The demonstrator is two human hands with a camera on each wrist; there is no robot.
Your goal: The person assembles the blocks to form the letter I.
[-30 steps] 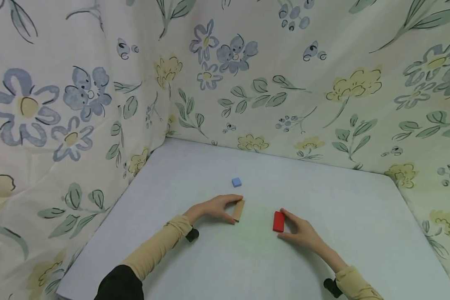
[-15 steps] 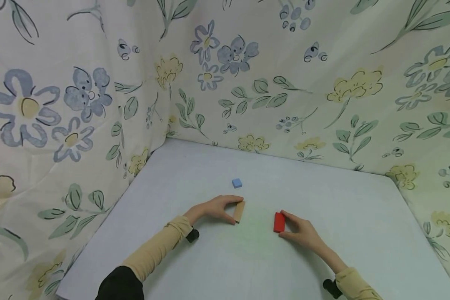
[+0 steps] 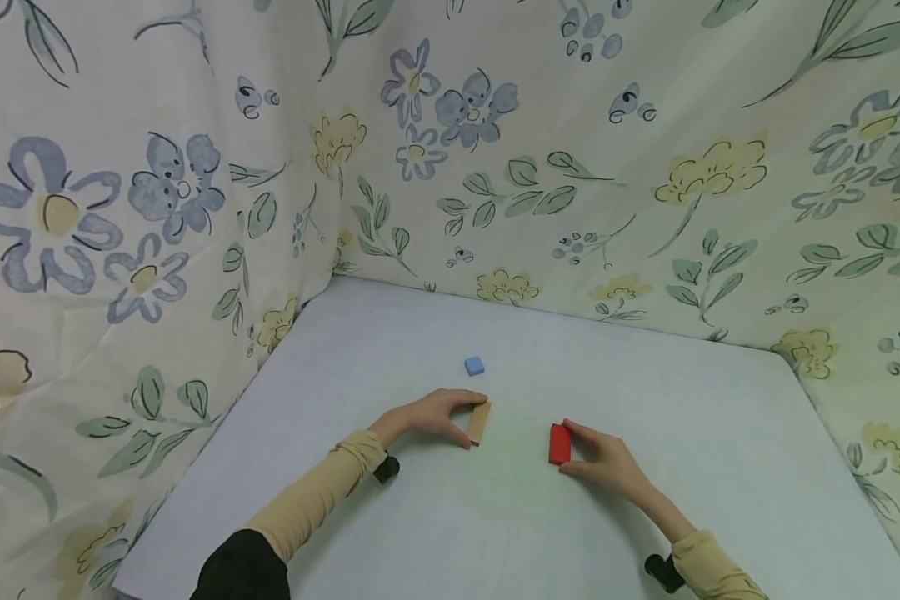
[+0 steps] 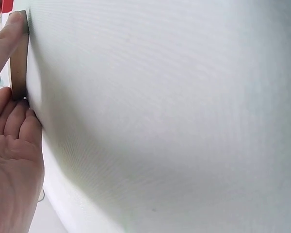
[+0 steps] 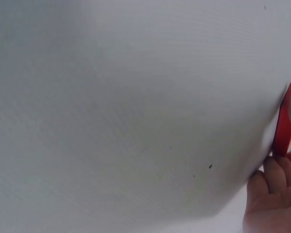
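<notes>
Between thumb and fingers, my left hand [image 3: 431, 414] pinches a tan wooden block [image 3: 479, 423] by its two ends, low at the white tabletop. In the left wrist view the same wooden block [image 4: 19, 63] shows one long side, thumb at one end and fingers at the other. To the right, my right hand [image 3: 607, 462] holds a red rectangular block [image 3: 560, 443] the same way. The right wrist view has this red block [image 5: 285, 124] at its right edge, close to the surface. A small blue block [image 3: 475, 366] lies beyond the left hand, touched by neither hand.
The white table [image 3: 615, 375] meets a floral cloth [image 3: 532, 167] hanging along its back and left sides, and the cloth also rises at the right. A dark wrist camera [image 3: 664, 572] sits under the right forearm, another dark camera [image 3: 386, 469] under the left.
Almost nothing differs. The right hand and its red block appear shifted very slightly to the right; the left hand keeps its pinch on the wooden block.
</notes>
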